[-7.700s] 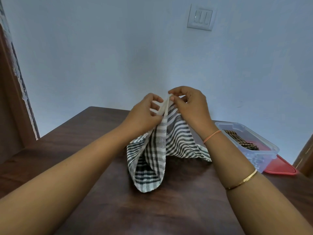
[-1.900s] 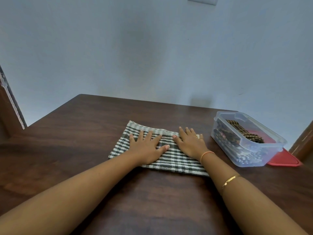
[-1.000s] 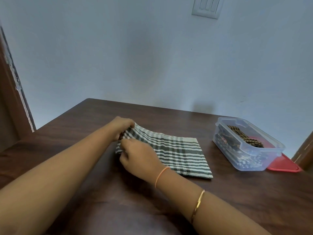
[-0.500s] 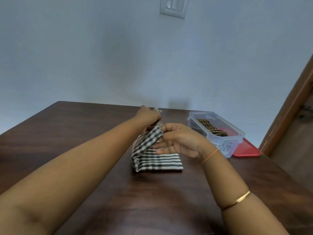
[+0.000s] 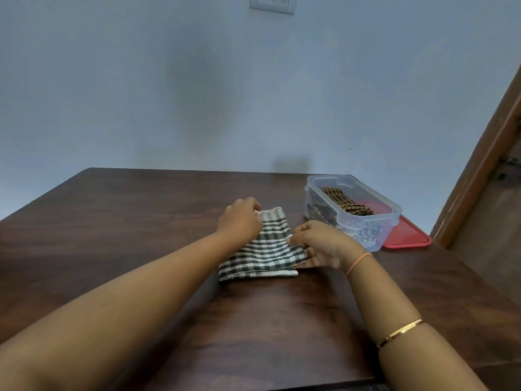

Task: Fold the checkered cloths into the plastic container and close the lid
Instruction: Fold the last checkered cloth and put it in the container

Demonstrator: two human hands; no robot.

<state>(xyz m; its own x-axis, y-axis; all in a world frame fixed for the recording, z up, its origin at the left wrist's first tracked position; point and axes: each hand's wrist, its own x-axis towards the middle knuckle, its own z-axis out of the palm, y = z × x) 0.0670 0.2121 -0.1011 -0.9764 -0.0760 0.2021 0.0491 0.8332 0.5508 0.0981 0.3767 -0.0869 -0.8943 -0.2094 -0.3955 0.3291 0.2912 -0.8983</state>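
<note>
I saw both forearms stretched from the table's (image 5: 135,227) near edge to the folded green checkered cloth (image 5: 265,251) at its middle. The right hand (image 5: 321,244), palm tipped inward, pinched the cloth's right edge between thumb and fingers. Farther on, the left hand (image 5: 241,221) curled over its far corner, gripping it. Near the far right corner stood the open plastic container (image 5: 390,220) holding a brown checkered cloth (image 5: 342,200), the red lid (image 5: 408,237) showing at its right side.

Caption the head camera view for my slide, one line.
Left hand and right hand grip a folded green checkered cloth on the wooden table, beside the open plastic container, its red lid off.
</note>
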